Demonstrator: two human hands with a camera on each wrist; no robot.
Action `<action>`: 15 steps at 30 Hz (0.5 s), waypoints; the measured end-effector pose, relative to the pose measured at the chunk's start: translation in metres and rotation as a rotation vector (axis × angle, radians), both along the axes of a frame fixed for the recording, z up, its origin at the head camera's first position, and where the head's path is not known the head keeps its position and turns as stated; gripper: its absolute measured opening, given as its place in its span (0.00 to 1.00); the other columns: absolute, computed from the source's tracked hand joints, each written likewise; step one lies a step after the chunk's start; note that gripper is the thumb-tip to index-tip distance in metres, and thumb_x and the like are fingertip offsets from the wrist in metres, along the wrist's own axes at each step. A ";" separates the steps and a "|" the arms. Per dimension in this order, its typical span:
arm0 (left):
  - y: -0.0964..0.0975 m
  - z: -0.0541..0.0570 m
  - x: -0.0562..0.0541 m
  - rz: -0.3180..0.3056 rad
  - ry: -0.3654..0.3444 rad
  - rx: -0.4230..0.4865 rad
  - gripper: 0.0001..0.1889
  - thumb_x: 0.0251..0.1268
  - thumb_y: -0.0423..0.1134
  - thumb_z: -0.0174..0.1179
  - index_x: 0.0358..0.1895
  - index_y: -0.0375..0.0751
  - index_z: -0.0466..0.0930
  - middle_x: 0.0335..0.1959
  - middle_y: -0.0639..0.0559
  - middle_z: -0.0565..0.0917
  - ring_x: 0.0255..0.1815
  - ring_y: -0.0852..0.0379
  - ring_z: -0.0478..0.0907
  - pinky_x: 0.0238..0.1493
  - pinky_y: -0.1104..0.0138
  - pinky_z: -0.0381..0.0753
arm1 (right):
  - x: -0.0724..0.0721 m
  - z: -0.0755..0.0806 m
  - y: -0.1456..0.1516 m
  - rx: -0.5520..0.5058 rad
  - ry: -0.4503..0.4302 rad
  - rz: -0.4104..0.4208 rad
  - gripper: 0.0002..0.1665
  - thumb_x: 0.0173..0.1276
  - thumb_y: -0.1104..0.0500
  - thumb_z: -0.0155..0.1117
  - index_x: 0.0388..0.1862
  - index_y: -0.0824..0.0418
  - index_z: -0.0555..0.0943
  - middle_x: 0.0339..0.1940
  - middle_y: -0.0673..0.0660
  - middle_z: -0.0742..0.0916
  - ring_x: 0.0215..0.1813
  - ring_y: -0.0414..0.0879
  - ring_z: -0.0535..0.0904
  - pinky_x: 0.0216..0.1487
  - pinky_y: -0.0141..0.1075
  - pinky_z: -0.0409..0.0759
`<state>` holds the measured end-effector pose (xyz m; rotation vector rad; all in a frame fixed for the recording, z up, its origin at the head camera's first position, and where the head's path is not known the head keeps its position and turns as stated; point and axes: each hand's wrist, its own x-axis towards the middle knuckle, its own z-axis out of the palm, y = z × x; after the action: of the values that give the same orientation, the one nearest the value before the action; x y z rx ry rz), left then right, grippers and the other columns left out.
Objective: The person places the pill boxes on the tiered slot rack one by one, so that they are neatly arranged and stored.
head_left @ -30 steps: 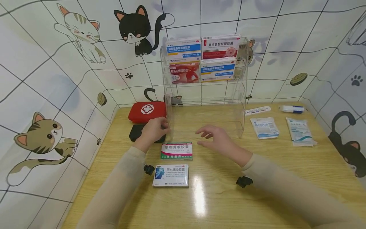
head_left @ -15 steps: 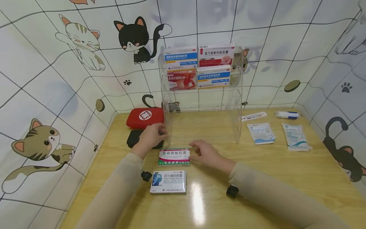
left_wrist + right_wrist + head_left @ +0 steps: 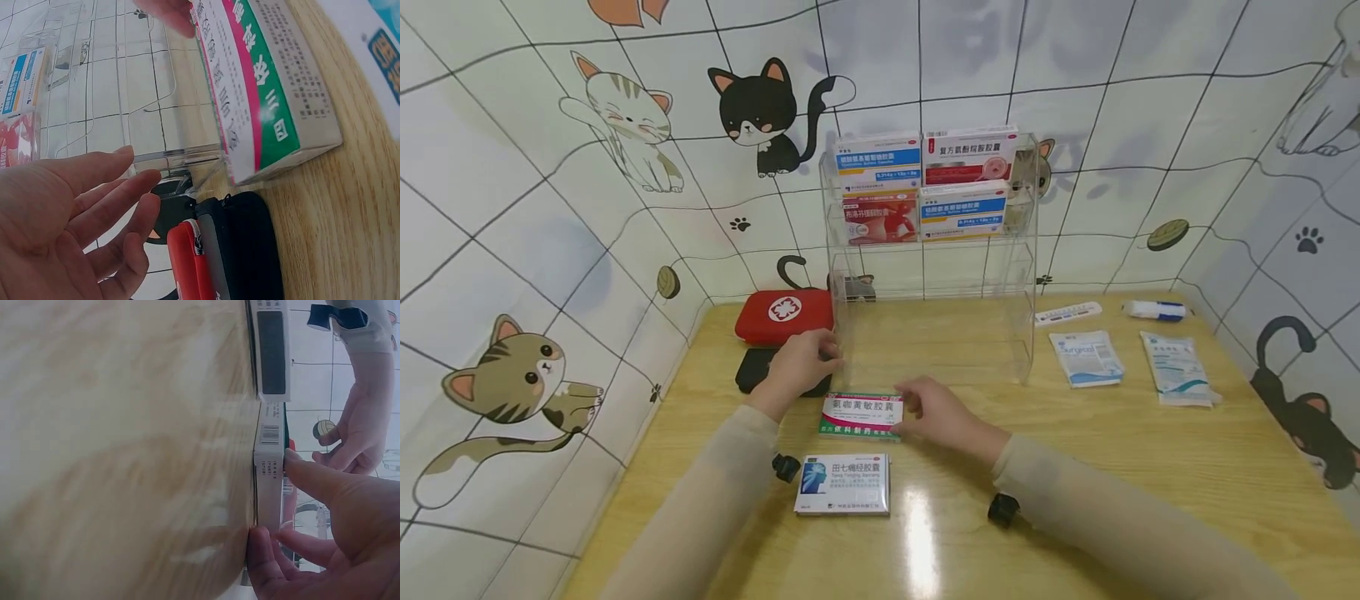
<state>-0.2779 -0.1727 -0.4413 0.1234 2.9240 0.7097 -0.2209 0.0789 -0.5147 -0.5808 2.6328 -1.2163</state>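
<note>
Green-striped medicine box (image 3: pixel 857 417) at mid-frame wants even pressure — right hand (image 3: pixel 943 417) pinching its right end, fingers curled, left hand (image 3: pixel 796 367) loosely spread, empty.

The green-and-white box (image 3: pixel 859 412) is reading "氨咖黄敏胶囊", with "依科制药" running along its green band. The white box (image 3: pixel 850 487) is showing "田七痛经胶囊". On the clear rack (image 3: pixel 1028 333), the upper-left blue-banded box (image 3: pixel 878 163) and the lower-right blue-banded box (image 3: pixel 962 212) are both bearing "硫酸氨基葡萄糖胶囊" and "0.314g"; the red-and-white box (image 3: pixel 970 158) is carrying "复方氨酚烷胺胶囊", the red box (image 3: pixel 880 220) "布洛芬缓释胶囊". A packet (image 3: pixel 1086 358) is displaying "Surgical", and a red case (image 3: pixel 784 315) is wearing a white cross emblem. Smaller print is blurring past reading.
</note>
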 end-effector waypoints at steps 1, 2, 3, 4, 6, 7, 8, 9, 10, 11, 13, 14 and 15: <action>0.000 -0.001 0.001 0.000 0.000 0.002 0.23 0.64 0.46 0.73 0.61 0.47 0.81 0.47 0.52 0.89 0.52 0.50 0.82 0.58 0.46 0.80 | 0.000 -0.001 0.000 -0.012 -0.009 -0.005 0.39 0.55 0.57 0.84 0.65 0.66 0.80 0.46 0.56 0.83 0.45 0.44 0.78 0.48 0.37 0.82; 0.000 -0.003 0.002 -0.001 0.003 0.004 0.23 0.64 0.45 0.73 0.61 0.47 0.81 0.47 0.52 0.89 0.52 0.50 0.82 0.58 0.47 0.80 | 0.001 -0.002 0.000 -0.022 -0.020 -0.013 0.39 0.54 0.57 0.85 0.64 0.66 0.80 0.47 0.57 0.83 0.45 0.44 0.78 0.49 0.37 0.82; -0.001 -0.004 0.002 -0.002 0.006 0.004 0.23 0.64 0.45 0.73 0.61 0.47 0.81 0.47 0.52 0.89 0.51 0.50 0.82 0.57 0.47 0.80 | 0.002 -0.003 0.001 -0.041 -0.028 -0.018 0.38 0.54 0.57 0.85 0.63 0.65 0.81 0.48 0.57 0.82 0.46 0.45 0.79 0.49 0.38 0.82; -0.001 -0.005 0.002 -0.002 0.011 0.002 0.23 0.64 0.45 0.73 0.60 0.47 0.82 0.47 0.52 0.89 0.51 0.50 0.83 0.57 0.48 0.81 | 0.003 -0.004 0.001 -0.062 -0.031 -0.023 0.37 0.53 0.58 0.85 0.62 0.65 0.81 0.50 0.58 0.82 0.47 0.45 0.80 0.50 0.38 0.83; -0.001 -0.006 0.001 -0.004 0.019 -0.001 0.23 0.64 0.45 0.73 0.60 0.47 0.82 0.47 0.52 0.89 0.51 0.50 0.83 0.56 0.48 0.81 | 0.005 -0.004 0.000 -0.113 -0.047 -0.046 0.35 0.54 0.61 0.84 0.61 0.63 0.80 0.52 0.59 0.83 0.49 0.47 0.82 0.51 0.38 0.84; -0.002 -0.007 0.000 -0.004 0.022 -0.003 0.22 0.63 0.45 0.73 0.60 0.47 0.82 0.47 0.52 0.89 0.50 0.50 0.83 0.56 0.48 0.81 | 0.006 -0.003 0.000 -0.145 -0.061 -0.062 0.34 0.55 0.62 0.83 0.61 0.62 0.80 0.53 0.59 0.83 0.50 0.48 0.84 0.52 0.39 0.85; -0.002 -0.007 -0.001 -0.007 0.024 -0.008 0.22 0.63 0.46 0.73 0.59 0.47 0.82 0.46 0.52 0.89 0.50 0.50 0.83 0.56 0.48 0.81 | 0.007 -0.002 0.001 -0.170 -0.073 -0.076 0.32 0.56 0.63 0.82 0.60 0.60 0.80 0.55 0.59 0.84 0.51 0.48 0.85 0.53 0.39 0.86; -0.002 -0.007 -0.001 -0.007 0.024 -0.011 0.22 0.63 0.46 0.73 0.59 0.47 0.82 0.46 0.52 0.89 0.50 0.50 0.83 0.56 0.48 0.81 | 0.007 -0.001 0.002 -0.196 -0.082 -0.091 0.31 0.58 0.65 0.80 0.60 0.59 0.80 0.55 0.58 0.85 0.52 0.49 0.86 0.53 0.40 0.86; -0.002 -0.006 -0.001 -0.008 0.025 -0.012 0.22 0.63 0.46 0.73 0.59 0.47 0.82 0.46 0.53 0.89 0.51 0.50 0.83 0.56 0.48 0.81 | 0.008 0.000 0.003 -0.217 -0.087 -0.106 0.29 0.59 0.65 0.79 0.60 0.58 0.81 0.55 0.58 0.86 0.51 0.49 0.87 0.53 0.41 0.86; -0.002 -0.006 -0.001 -0.010 0.024 -0.010 0.22 0.63 0.46 0.73 0.59 0.47 0.82 0.47 0.53 0.89 0.51 0.51 0.83 0.56 0.48 0.81 | 0.009 0.002 0.005 -0.232 -0.091 -0.119 0.27 0.61 0.66 0.77 0.59 0.57 0.81 0.55 0.57 0.87 0.51 0.49 0.87 0.53 0.41 0.86; -0.002 -0.004 -0.001 -0.010 0.023 -0.007 0.22 0.63 0.46 0.73 0.59 0.47 0.82 0.47 0.53 0.89 0.51 0.51 0.83 0.57 0.48 0.81 | 0.010 0.004 0.010 -0.267 -0.092 -0.130 0.24 0.63 0.66 0.76 0.58 0.55 0.83 0.56 0.56 0.87 0.51 0.50 0.88 0.53 0.42 0.86; -0.002 -0.004 -0.001 -0.010 0.021 -0.005 0.22 0.63 0.46 0.73 0.60 0.47 0.82 0.47 0.53 0.89 0.52 0.51 0.83 0.58 0.48 0.80 | 0.010 0.005 0.013 -0.277 -0.087 -0.131 0.23 0.63 0.66 0.75 0.57 0.54 0.83 0.56 0.56 0.87 0.51 0.50 0.88 0.52 0.42 0.87; -0.001 -0.003 -0.001 -0.010 0.020 -0.002 0.22 0.64 0.46 0.73 0.60 0.47 0.82 0.47 0.53 0.89 0.52 0.50 0.83 0.58 0.48 0.80 | 0.010 0.007 0.016 -0.288 -0.081 -0.128 0.23 0.64 0.65 0.75 0.57 0.54 0.84 0.56 0.57 0.87 0.51 0.51 0.88 0.51 0.42 0.87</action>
<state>-0.2792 -0.1739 -0.4440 0.1455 2.9405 0.7083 -0.2106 0.0949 -0.5082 -0.3999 2.4778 -1.6372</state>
